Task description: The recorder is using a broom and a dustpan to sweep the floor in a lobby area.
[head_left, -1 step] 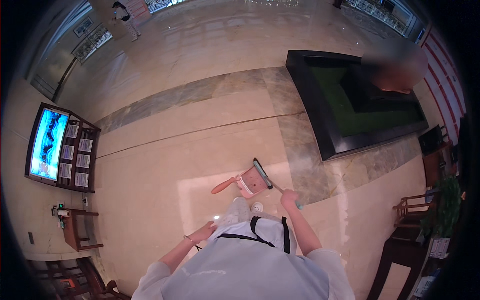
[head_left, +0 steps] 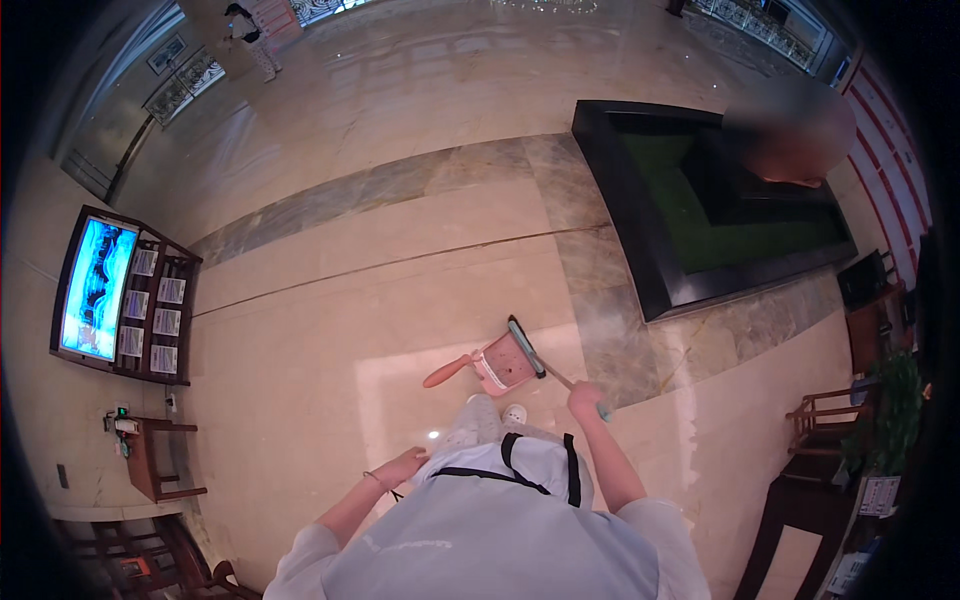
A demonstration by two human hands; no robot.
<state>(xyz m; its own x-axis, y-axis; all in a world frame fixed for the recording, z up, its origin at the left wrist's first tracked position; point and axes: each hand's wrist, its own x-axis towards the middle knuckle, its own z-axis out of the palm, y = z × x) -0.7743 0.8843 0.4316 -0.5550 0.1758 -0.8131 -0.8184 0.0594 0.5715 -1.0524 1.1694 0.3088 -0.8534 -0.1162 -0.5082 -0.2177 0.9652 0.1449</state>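
Note:
My right hand (head_left: pixel 584 400) is closed round the handle of a small broom (head_left: pixel 527 347), its pale green and black head pressed against the mouth of a pink dustpan (head_left: pixel 503 368). Dark specks lie in the pan. The pan sits on the tiled floor just ahead of my shoes, its orange handle pointing left, and no hand touches it. Beside my left thigh hangs my left hand (head_left: pixel 404 466), with its fingers loosely extended and nothing visible in them. A bracelet circles that wrist.
Ahead on the right stands a black-edged planter box (head_left: pixel 655 285) with green turf. At left are a lit screen (head_left: pixel 100 290) with a leaflet rack (head_left: pixel 165 310) and a small wooden table (head_left: pixel 150 460). A person (head_left: pixel 250 38) stands far off. Plants (head_left: pixel 890 410) and dark furniture line the right.
My right hand has shifted slightly to the right with the broom handle, and the broom head has tilted a little. The dustpan has stayed in place.

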